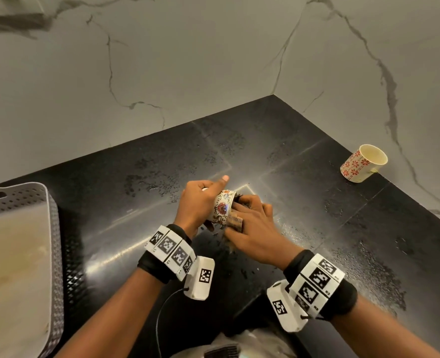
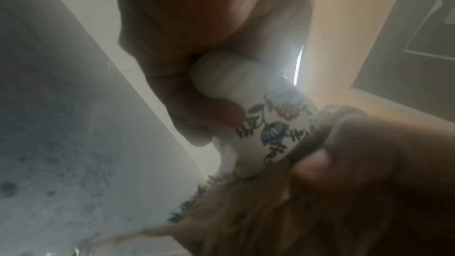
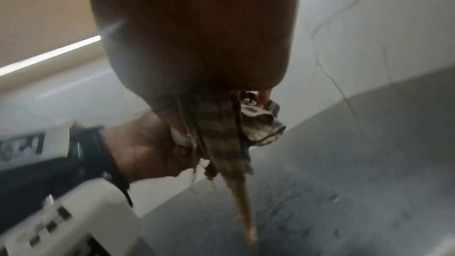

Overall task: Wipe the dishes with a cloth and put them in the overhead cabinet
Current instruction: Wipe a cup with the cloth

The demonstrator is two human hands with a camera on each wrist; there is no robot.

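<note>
drying a flowered cup over the wet black counter

the counter (image 1: 304,177) is beaded with water, with a grey basket (image 1: 33,197) at its left edge and a second cup (image 1: 363,166) waiting by the wall, probably next. the left hand (image 1: 201,202) curls round the flowered cup (image 1: 222,206), tipping it sideways so its mouth faces the right hand (image 1: 252,228), whose fingers bunch the checked cloth (image 3: 221,135) against the rim, likely to reach inside.

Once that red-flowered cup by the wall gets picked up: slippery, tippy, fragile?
The red-flowered cup looks glazed and the black counter around it is wet, so probably slick. It stands upright and narrows toward its base, so a push may tip it. Likely ceramic, so breakable.
</note>
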